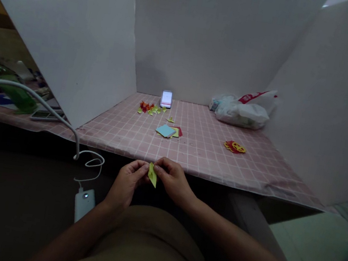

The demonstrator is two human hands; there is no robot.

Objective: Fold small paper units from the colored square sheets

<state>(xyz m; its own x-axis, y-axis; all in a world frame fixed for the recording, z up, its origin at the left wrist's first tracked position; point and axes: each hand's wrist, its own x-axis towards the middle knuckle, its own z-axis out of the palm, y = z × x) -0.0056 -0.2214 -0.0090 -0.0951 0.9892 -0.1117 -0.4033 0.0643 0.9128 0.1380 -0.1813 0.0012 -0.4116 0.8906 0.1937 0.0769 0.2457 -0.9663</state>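
Between my two hands, just off the table's front edge, is a small folded piece of yellow paper with a pointed lower end. My left hand pinches its left side between thumb and fingers. From the right, my right hand grips its upper edge with thumb and fingertips. Beyond the hands lies a stack of square paper sheets, light blue on top with yellow and red beneath. A yellow folded paper crane stands behind the stack. Farther back sits a cluster of red, orange and yellow folded paper pieces.
A lit phone stands upright at the back. White plastic bags lie at the back right, with red and yellow cut-outs nearer. White panels enclose the checked tablecloth. A cable runs to a white power bank at lower left.
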